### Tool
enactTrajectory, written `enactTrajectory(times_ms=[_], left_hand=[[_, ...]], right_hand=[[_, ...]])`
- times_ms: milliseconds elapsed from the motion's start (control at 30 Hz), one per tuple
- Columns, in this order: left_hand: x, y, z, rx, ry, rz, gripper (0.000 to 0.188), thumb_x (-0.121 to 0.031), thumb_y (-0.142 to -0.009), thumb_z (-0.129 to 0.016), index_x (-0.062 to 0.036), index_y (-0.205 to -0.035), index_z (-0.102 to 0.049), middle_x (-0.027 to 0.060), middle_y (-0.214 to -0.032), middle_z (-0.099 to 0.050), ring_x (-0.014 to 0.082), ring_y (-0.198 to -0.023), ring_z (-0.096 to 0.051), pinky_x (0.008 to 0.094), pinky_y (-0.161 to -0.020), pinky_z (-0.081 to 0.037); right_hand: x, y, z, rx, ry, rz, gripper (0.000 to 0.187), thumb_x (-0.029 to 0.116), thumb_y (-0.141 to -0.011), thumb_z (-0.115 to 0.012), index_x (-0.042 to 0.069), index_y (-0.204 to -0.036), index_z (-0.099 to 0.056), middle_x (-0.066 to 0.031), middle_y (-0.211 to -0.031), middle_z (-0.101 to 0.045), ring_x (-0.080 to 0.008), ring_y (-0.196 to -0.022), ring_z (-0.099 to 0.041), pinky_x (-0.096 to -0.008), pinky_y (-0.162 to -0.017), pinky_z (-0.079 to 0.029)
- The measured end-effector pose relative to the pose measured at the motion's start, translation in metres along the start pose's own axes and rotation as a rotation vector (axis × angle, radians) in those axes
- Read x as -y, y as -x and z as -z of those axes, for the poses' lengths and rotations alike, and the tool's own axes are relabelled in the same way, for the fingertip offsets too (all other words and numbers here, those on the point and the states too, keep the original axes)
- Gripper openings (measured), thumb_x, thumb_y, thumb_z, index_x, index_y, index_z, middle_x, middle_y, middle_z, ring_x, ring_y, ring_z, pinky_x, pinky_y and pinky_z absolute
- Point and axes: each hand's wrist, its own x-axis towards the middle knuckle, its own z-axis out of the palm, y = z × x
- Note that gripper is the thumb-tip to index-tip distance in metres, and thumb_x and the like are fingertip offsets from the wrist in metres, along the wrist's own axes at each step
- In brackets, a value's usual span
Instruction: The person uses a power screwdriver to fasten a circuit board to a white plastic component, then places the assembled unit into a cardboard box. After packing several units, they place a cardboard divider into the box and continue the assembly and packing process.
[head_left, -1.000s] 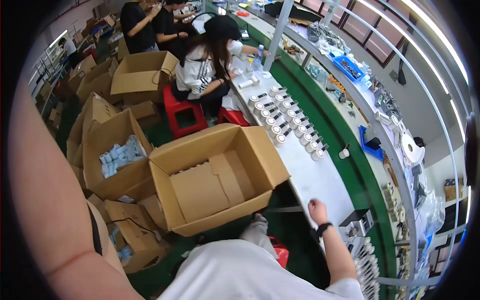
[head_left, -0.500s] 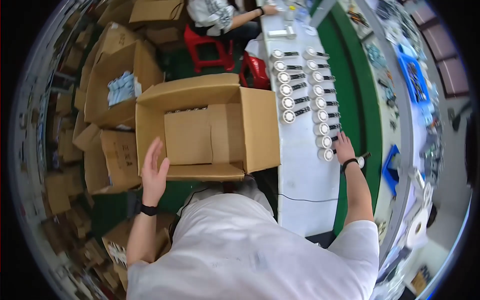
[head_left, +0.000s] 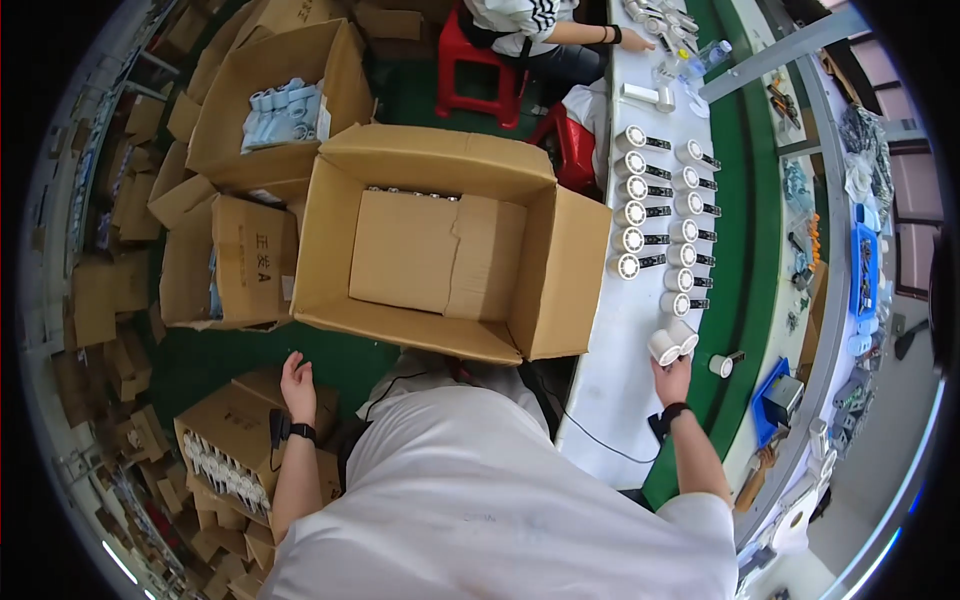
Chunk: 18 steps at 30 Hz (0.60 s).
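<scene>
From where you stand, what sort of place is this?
Probably an assembly or packing workshop: black-and-white devices sit in two rows on a long worktable, beside a large cardboard box.

The left unit [head_left: 661, 349] is a short white cylinder, held in the right hand [head_left: 673, 380]. The right unit [head_left: 683, 334], also white and rounded, is just beside it, at the near end of the right-hand column. Their undersides are hidden; table contact cannot be confirmed.
</scene>
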Motion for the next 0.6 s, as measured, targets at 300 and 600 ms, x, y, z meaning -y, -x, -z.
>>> enactTrajectory(times_ms=[300, 600], left_hand=[[0.149, -0.07, 0.062, -0.002, -0.21, 0.112, 0.038, 0.002, -0.084, -0.056, 0.0018, -0.122, -0.053, 0.0146, -0.118, -0.058, 0.0232, -0.108, -0.056, 0.0316, -0.092, -0.045], [0.171, -0.03, 0.115, 0.129, -0.392, 0.248, 0.033, -0.007, -0.083, -0.06, 0.0039, -0.114, -0.058, 0.0144, -0.106, -0.065, 0.021, -0.096, -0.062, 0.0315, -0.086, -0.048]], right_hand=[[0.373, -0.005, -0.094, 0.517, -0.52, -0.01, 0.034, 0.027, -0.081, -0.067, -0.001, -0.1, -0.065, -0.0125, -0.085, -0.068, -0.02, -0.078, -0.065, -0.0335, -0.07, -0.051], [0.339, -0.2, -0.373, 0.192, 0.156, -0.326, 0.038, 0.038, -0.084, -0.052, 0.005, -0.095, -0.07, -0.0192, -0.099, -0.067, -0.0327, -0.094, -0.066, -0.0413, -0.079, -0.053]])
